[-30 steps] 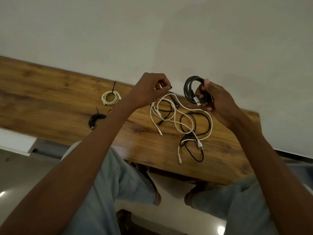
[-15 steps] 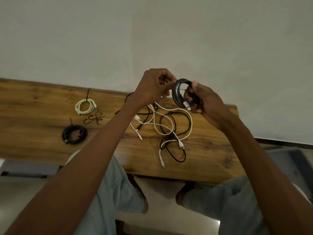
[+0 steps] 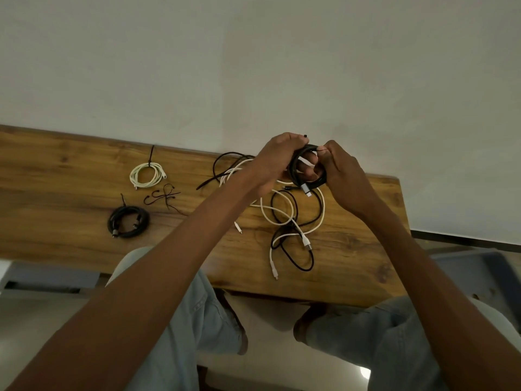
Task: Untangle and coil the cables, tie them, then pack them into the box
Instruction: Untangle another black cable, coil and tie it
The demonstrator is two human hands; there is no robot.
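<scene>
Gripping coiled black round cable w/ both hands above wooden plank table: left hand curled round coil, right hand pinching thin tie at top. Loose black & white cables tangled below; tied white coil, tied black coil far left.

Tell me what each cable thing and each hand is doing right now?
Black coil: wound up, held in the air by both hands.
Left hand: grips the black coil.
Right hand: fingers pinch a thin tie at the coil's top.
White coil: coiled, tied, lying on the table.
Small black coil: coiled, tied, lying on the table.
Loose ties: lying unused.
Tangled cables: still tangled, black and white mixed.
</scene>
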